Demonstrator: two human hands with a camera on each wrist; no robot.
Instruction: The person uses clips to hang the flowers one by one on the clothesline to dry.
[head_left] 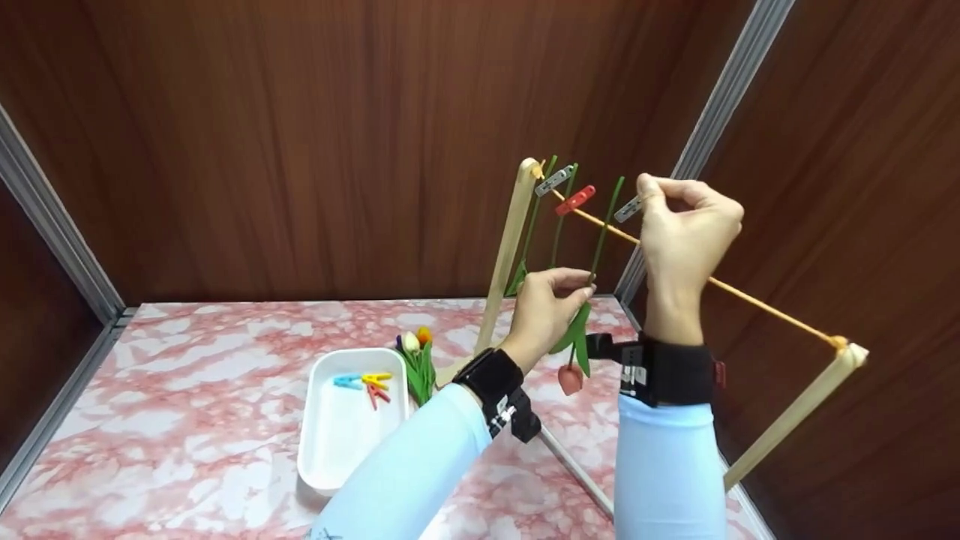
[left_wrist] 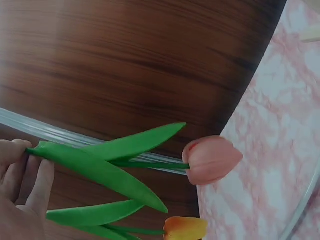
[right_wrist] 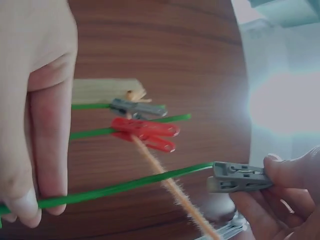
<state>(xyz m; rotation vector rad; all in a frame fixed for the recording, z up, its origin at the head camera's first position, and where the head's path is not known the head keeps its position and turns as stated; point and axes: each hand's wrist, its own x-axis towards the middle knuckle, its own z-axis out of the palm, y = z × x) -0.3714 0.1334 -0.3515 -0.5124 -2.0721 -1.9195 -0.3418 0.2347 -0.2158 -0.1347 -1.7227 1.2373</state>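
The left hand [head_left: 551, 307] pinches the green stem of a pink tulip [head_left: 570, 379], whose bloom hangs downward; the left wrist view also shows this tulip [left_wrist: 212, 160] beyond the fingertips. The stem [right_wrist: 115, 187] crosses the orange rope [right_wrist: 180, 197] in the right wrist view. A grey clothespin [right_wrist: 240, 177] is pinched by the right hand [head_left: 690, 232], its tip at the stem's upper end; whether it grips the stem I cannot tell. Further along the rope, a grey clothespin [head_left: 554, 181] and a red clothespin [head_left: 575, 200] hold two other stems.
Wooden posts [head_left: 506, 255] [head_left: 799, 412] carry the rope's two ends. A white tray [head_left: 337, 442] with blue, yellow and red clothespins stands at left, with more tulips [head_left: 420, 364] beside its right edge. Brown panels rise behind and at right.
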